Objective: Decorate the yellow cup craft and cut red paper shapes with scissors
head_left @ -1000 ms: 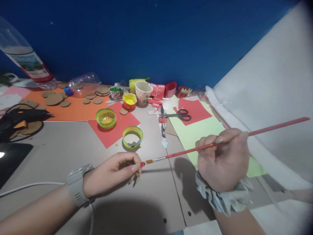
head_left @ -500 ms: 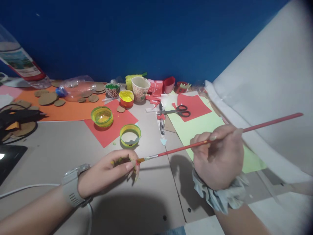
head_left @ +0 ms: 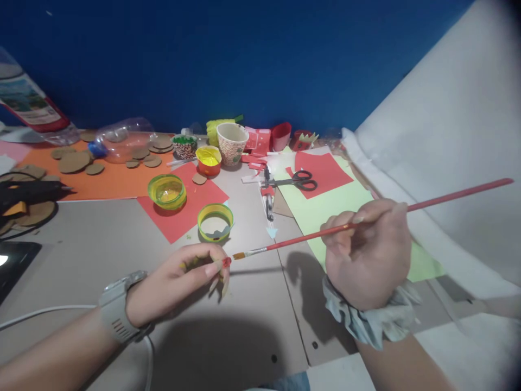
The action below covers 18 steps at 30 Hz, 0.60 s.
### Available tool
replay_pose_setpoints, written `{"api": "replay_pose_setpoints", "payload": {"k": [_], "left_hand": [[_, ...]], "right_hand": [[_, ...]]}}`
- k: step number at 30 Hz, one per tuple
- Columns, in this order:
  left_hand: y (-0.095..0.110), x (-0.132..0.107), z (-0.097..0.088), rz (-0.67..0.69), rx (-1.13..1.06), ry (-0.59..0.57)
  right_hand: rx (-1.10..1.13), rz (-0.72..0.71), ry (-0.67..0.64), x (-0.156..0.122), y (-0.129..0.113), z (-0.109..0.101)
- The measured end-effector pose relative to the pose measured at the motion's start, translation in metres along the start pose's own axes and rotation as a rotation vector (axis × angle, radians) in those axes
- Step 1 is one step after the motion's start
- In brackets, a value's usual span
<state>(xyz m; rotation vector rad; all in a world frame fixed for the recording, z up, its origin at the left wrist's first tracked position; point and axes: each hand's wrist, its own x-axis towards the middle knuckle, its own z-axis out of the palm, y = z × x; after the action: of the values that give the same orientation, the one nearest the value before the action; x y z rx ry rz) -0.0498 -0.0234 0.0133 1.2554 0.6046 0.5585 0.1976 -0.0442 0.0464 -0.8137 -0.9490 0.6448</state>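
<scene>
Head view, left to right: cardboard discs (head_left: 75, 162), flat and roughly round, are spread over a smooth orange sheet (head_left: 101, 188). A yellow-and-green banded bowl (head_left: 167, 205), round and open-topped, sits on a red paper sheet (head_left: 173, 231); a similarly coloured ring (head_left: 202, 228) stands at that sheet's edge. Farther back stands a patterned paper cup (head_left: 232, 144). Black-handled scissors (head_left: 287, 181) lie partly over a light green sheet (head_left: 317, 209).

A small red piece (head_left: 227, 263) is pinched between thumb and fingers of the left hand (head_left: 179, 279), protruding at the fingertips; its exact shape is too small to determine. The paintbrush (head_left: 301, 239), with slim red handle, metal collar and brown bristles, points left, its tip just beside the red piece and apparently apart from it. The right hand (head_left: 368, 260) grips the handle, which extends well beyond it.

The left forearm enters from the lower left, fingers curled and stained yellow-green. The right hand is raised above the table (head_left: 93, 255), fingers bent, a gathered grey fabric band (head_left: 374, 317) around its wrist.
</scene>
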Motion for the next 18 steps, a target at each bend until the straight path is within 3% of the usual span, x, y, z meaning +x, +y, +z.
{"api": "replay_pose_setpoints", "payload": {"k": [6,18], "left_hand": [[0.0015,0.0008,-0.0008,0.023,0.081,-0.008],[-0.0015,-0.0014,-0.003,0.042,0.011,-0.038]], "right_hand": [[0.012,0.048,-0.073,-0.0013,0.0024,-0.0005],[0.027,0.052,-0.053,0.0017,0.0063,0.002]]}}
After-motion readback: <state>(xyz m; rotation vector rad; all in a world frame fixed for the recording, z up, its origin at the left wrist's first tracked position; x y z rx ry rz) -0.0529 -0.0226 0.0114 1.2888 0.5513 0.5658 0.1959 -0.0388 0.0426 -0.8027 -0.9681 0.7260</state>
